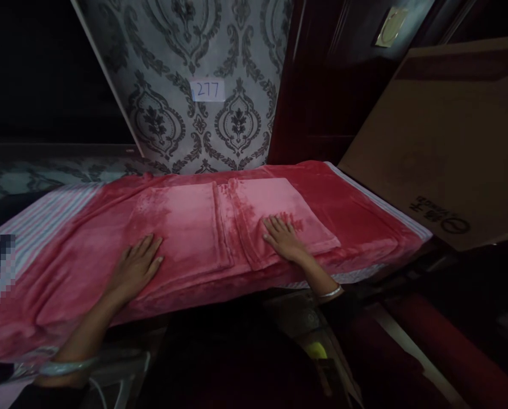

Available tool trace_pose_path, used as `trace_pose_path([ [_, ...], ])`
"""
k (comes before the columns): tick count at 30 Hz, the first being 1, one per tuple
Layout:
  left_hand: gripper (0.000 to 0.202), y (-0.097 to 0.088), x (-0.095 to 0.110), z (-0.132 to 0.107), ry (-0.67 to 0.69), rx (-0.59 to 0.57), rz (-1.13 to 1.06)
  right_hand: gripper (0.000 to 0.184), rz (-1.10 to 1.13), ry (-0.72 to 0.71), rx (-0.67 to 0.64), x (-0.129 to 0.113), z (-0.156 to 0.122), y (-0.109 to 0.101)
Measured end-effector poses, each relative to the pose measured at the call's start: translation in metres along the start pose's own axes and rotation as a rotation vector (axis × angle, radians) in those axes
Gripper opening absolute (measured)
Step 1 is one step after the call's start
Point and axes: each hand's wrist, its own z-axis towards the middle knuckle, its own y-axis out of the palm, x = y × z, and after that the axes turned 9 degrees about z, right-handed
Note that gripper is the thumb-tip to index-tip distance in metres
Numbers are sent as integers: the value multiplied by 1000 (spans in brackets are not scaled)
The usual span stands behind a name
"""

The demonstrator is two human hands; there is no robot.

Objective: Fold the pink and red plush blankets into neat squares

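Observation:
A red plush blanket (348, 210) covers a long table. On it lie two folded pink cloths side by side, a left one (181, 221) and a right one (275, 201). My left hand (137, 267) lies flat with fingers spread at the left edge of the left cloth. My right hand (282, 236) rests palm down, fingers stretched out, on the near part of the right cloth. Each wrist wears a bangle. Neither hand grips anything.
A striped sheet (41, 218) shows under the blanket at the left and right ends. A large cardboard sheet (441, 142) leans at the right. Behind stands a patterned wall panel with a paper label "277" (207, 90). A dark wooden door (322, 85) stands beside it.

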Motion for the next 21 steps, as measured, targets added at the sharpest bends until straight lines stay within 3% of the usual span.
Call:
trace_pose_path([
  [5, 68, 1, 1, 0, 3, -20, 1, 59, 44, -112, -19, -26, -6, 7],
  [9, 68, 0, -6, 2, -5, -26, -27, 54, 173, -184, -47, -26, -7, 5],
  [14, 67, -27, -5, 26, 40, -21, -200, 50, 218, -201, 127, -22, -1, -4],
  [17, 59, -54, 26, 62, 80, -4, -344, 53, 162, -189, 118, -31, 1, -1],
  [21, 41, -76, 94, 128, 96, -86, -625, 56, 110, -259, 7, -42, -3, 10],
])
